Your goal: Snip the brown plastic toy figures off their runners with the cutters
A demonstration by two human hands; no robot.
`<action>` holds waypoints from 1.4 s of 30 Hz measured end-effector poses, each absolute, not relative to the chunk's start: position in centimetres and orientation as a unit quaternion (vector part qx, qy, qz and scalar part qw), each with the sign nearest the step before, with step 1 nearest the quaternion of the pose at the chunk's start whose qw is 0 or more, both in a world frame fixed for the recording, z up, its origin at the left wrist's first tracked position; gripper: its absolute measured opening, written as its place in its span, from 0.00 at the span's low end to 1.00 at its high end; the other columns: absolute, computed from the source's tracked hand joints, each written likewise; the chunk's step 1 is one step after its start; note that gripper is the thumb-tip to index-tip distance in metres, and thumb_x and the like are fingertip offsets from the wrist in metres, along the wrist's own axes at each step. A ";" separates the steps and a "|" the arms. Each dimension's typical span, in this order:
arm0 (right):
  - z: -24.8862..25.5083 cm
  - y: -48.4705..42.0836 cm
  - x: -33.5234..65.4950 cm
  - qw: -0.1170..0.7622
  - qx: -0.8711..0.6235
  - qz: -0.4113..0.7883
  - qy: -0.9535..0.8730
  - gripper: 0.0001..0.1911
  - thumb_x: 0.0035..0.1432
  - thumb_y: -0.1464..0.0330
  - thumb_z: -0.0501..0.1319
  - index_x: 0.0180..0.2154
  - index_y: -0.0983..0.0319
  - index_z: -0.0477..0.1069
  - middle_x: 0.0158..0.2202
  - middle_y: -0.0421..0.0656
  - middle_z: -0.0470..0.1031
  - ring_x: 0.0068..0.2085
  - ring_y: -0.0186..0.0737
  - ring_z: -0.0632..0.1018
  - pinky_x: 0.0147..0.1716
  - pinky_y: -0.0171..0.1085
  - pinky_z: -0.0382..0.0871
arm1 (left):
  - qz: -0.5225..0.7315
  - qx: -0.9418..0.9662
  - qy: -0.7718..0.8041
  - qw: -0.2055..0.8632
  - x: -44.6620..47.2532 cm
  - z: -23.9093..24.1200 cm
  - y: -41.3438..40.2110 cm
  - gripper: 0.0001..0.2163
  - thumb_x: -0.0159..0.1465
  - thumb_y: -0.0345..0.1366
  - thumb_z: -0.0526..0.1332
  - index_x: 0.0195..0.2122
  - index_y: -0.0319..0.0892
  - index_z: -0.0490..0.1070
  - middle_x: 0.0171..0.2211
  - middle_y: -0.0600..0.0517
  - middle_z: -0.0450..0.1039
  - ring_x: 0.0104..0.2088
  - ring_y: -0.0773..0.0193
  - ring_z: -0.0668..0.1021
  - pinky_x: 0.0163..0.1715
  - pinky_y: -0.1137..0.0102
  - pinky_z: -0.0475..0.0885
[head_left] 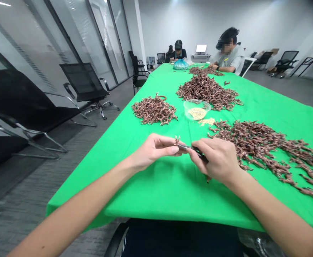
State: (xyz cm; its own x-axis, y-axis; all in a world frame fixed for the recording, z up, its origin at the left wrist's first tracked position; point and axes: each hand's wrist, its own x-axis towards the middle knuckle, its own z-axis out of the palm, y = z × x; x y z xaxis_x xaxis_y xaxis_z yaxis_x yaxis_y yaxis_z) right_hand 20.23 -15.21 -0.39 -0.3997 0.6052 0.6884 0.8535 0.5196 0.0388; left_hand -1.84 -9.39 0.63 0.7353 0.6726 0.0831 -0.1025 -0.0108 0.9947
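My left hand (156, 150) pinches a small brown toy-like piece (177, 140) between thumb and fingertips, just above the green tablecloth (156, 185). My right hand (218, 159) is closed round a thin metal tool with a dark handle (192, 148), its tip meeting the brown piece. Both hands hover near the table's front middle. A clear plastic bowl (197, 109) with pale beige bits stands behind them, with a few beige bits (207, 121) spilled beside it.
Heaps of the same brown pieces lie at the right (266, 142), the left middle (153, 110) and further back (207, 91). Two people sit at the far end (228, 53). Black chairs (87, 85) stand on the left by glass walls.
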 end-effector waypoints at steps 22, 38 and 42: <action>-0.3 -14.7 20.2 0.367 -0.451 -0.146 -0.801 0.11 0.65 0.63 0.57 0.37 0.62 0.74 0.30 0.43 0.77 0.30 0.37 0.75 0.31 0.37 0.62 | 0.318 0.608 0.220 0.694 -1.7 0.7 -9.6 0.13 0.62 0.36 0.68 0.46 0.35 0.79 0.47 0.39 0.80 0.45 0.52 0.82 0.51 0.58 0.76; -0.2 -14.9 20.4 0.314 -0.422 -0.272 -0.806 0.10 0.63 0.62 0.61 0.35 0.63 0.73 0.30 0.43 0.77 0.30 0.37 0.74 0.31 0.39 0.58 | 0.303 0.615 0.219 0.694 -1.7 0.6 -9.6 0.11 0.63 0.34 0.67 0.45 0.35 0.79 0.43 0.42 0.81 0.44 0.55 0.82 0.50 0.60 0.77; -0.4 -14.9 20.4 0.323 -0.420 -0.271 -0.804 0.11 0.63 0.62 0.61 0.34 0.64 0.73 0.29 0.42 0.77 0.29 0.37 0.74 0.30 0.38 0.58 | 0.302 0.631 0.222 0.679 -1.7 0.6 -9.6 0.11 0.63 0.34 0.66 0.45 0.35 0.79 0.43 0.42 0.81 0.44 0.55 0.82 0.50 0.60 0.77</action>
